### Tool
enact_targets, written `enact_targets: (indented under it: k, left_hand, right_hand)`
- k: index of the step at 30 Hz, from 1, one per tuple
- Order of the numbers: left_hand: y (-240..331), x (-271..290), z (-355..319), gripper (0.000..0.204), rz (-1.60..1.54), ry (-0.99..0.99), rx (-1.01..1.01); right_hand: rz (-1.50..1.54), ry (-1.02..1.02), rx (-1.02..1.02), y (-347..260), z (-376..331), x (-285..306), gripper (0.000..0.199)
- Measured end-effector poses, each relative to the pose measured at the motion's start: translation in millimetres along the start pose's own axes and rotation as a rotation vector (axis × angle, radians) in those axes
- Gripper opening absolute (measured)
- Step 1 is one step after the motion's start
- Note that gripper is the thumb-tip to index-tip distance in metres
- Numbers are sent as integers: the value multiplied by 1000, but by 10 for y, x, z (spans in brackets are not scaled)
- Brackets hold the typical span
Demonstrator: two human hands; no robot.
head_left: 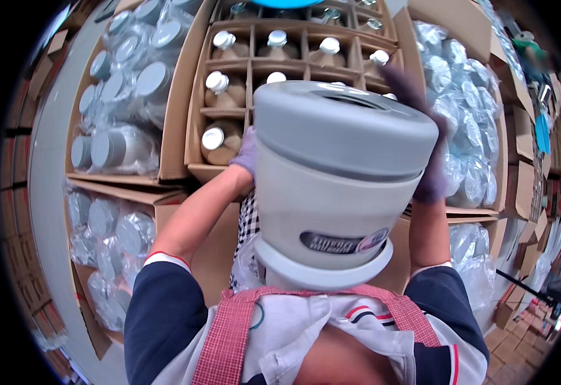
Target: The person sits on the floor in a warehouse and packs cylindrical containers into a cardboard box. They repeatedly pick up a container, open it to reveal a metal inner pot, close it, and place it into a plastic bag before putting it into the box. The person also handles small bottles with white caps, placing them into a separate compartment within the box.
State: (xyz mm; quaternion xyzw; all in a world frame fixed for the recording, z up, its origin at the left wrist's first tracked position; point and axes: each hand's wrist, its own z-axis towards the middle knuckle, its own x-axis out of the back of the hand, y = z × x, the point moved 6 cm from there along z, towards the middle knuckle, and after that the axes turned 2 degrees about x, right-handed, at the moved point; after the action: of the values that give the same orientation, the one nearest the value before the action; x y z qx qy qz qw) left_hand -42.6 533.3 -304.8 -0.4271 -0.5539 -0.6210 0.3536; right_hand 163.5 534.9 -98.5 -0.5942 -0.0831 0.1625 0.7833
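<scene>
A large pale grey tub-like container [338,205], with a darker grey band around its upper end and a flared rim below, is raised in front of my chest. A dark opening shows in its upper end, and its dark oval label appears upside down. My left hand [248,153], in a purple glove, is against its left side; the fingers are hidden behind it. On its right side is my right hand [431,141], in a dark purple glove and blurred, its fingers reaching up along the grey band. Beyond it, a divided cardboard box [194,128] holds several bottle-shaped things [223,90] with white tops.
Left of the divided box, an open carton [178,96] holds several plastic-wrapped grey-lidded containers [117,86]. More wrapped items [463,122] fill a carton on the right. Lower cartons with wrapped items [104,237] flank me. A blue round thing [287,2] is at the top edge.
</scene>
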Motion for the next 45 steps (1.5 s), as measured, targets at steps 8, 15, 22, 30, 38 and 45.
enact_targets:
  k: [8, 15, 22, 30, 38, 45]
  left_hand:
    - [66, 52, -79, 39, 71, -47, -31]
    - [563, 1958, -280, 47, -281, 484, -283]
    - [2076, 3363, -1237, 55, 204, 532, -725]
    - [1402, 3706, -365, 57, -1166, 325, -485]
    - [1752, 2480, -674, 62, -253, -511, -568]
    - [680, 2196, -6, 53, -954, -39, 76]
  right_hand:
    - [-594, 162, 565, -37, 463, 173, 41]
    - [-989, 502, -44, 1253, 227, 1047, 42]
    - [984, -218, -47, -159, 331, -657, 75]
    - [143, -360, -103, -753, -410, -201, 72]
    - [121, -194, -13, 266, -648, -130, 70]
    - [-1130, -394, -65, 1570, -579, 136, 61]
